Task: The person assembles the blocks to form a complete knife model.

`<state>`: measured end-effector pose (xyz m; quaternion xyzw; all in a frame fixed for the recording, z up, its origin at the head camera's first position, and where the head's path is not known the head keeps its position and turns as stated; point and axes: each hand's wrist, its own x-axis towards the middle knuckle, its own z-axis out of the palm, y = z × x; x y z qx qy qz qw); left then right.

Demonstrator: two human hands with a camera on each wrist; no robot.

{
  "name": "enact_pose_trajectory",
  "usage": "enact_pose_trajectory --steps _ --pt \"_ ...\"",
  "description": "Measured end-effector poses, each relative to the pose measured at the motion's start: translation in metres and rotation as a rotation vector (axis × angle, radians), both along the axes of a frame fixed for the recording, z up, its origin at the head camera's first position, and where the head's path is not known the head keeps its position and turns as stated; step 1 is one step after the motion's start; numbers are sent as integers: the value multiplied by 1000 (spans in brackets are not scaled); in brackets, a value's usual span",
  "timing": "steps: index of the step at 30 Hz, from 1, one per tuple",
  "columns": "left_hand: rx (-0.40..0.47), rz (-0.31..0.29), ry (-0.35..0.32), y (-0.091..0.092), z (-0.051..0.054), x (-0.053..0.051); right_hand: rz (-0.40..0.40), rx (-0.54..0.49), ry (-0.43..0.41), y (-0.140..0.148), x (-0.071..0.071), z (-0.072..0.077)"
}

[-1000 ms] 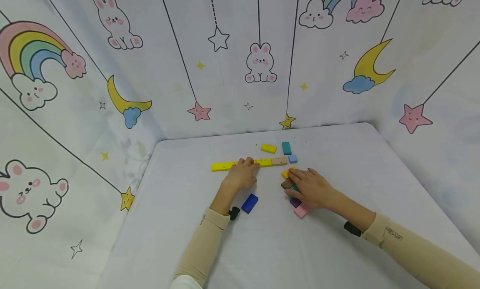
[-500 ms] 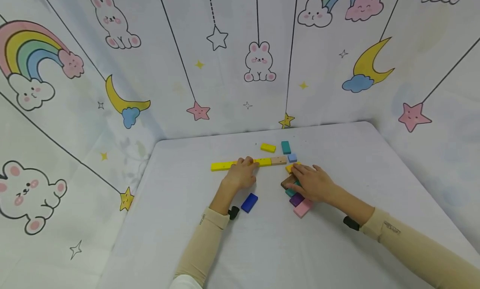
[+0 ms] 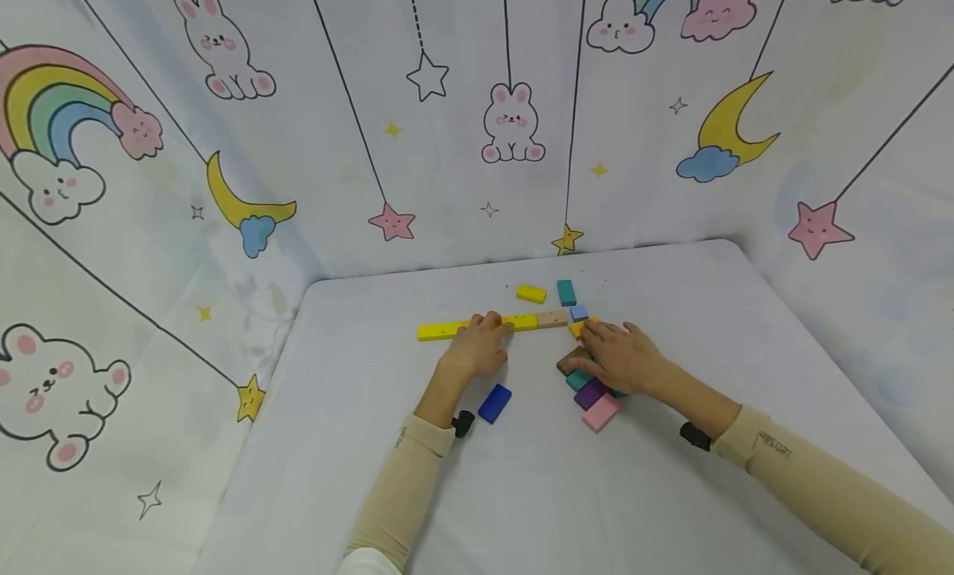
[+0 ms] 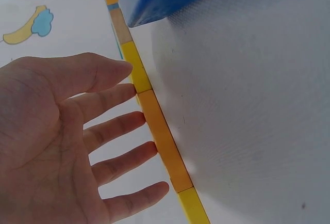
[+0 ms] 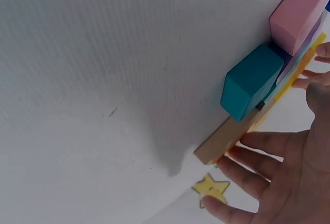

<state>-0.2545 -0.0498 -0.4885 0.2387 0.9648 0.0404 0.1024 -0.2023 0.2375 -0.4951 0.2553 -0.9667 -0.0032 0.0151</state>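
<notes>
My left hand point(image 3: 479, 347) rests its fingertips on a straight row of yellow and orange blocks point(image 3: 440, 331) with a wooden block point(image 3: 552, 318) at its right end. Seen from the left wrist, the fingers of that hand point(image 4: 77, 131) are spread against the side of an orange block point(image 4: 165, 141). My right hand point(image 3: 628, 359) touches an orange-yellow block point(image 3: 577, 330) near the row's end, just below a small light-blue block point(image 3: 579, 312). In the right wrist view its fingers point(image 5: 240, 178) extend beside a wooden-coloured block point(image 5: 227, 136).
Brown point(image 3: 572, 361), teal point(image 3: 579, 379), purple point(image 3: 590, 393) and pink point(image 3: 600, 413) blocks lie clustered beneath and below the right hand. A blue block point(image 3: 495, 403) lies below the left hand. Behind the row are a yellow block point(image 3: 532, 293) and a teal block point(image 3: 566, 292).
My right hand has slid away from me with the orange-yellow block, which now lies close to the light-blue one. More of the clustered blocks shows. My left hand stays on the row.
</notes>
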Motion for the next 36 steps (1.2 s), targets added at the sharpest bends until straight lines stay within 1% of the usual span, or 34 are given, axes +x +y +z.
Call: enact_pose_trajectory --steps 5,8,12,14,26,36 --pt "2 -7 20 -1 3 3 -2 5 -7 0 -5 2" --pt "4 -9 28 -1 4 3 -23 -2 -34 -1 -9 4" --pt "13 -9 26 -1 5 4 -42 1 -66 -1 -13 5" --pt "11 -7 20 -1 4 3 -42 8 -68 -1 -15 5" --pt "1 -13 16 -1 4 2 -87 -1 -95 -5 -22 3" --pt "9 -6 22 0 5 3 -109 13 -116 -12 -25 12"
